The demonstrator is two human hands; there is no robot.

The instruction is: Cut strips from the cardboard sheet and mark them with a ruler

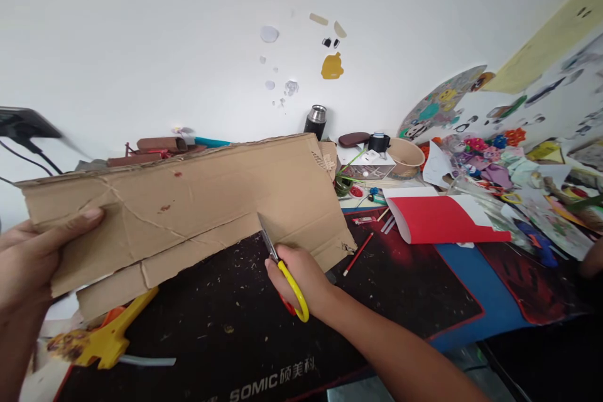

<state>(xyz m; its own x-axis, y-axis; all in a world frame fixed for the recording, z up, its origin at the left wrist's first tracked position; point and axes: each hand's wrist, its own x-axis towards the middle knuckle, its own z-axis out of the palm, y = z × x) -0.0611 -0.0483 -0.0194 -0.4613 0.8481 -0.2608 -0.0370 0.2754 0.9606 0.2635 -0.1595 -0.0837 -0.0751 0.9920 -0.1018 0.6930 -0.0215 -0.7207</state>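
Observation:
A large brown cardboard piece (188, 201) is held up at an angle above the black mat, a loose strip hanging along its lower left edge. My left hand (42, 251) grips its left end, thumb on the front face and fingers hidden behind. In my right hand (301, 279) are scissors (296, 289) with yellow and red handles. Their blades point up and left, against the cardboard's lower edge near the middle, with the tip over its face. Behind the scissors the cardboard runs on to the right, down to a corner on the mat.
The black mat (264, 383) carries small scraps and a red pencil (358, 254). A yellow glue gun (110, 342) lies at the lower left. Red paper (443, 220), a basket (405, 156), a thermos (315, 120) and craft pieces stand behind and right. Part of another person's hand (592, 259) shows at the right edge.

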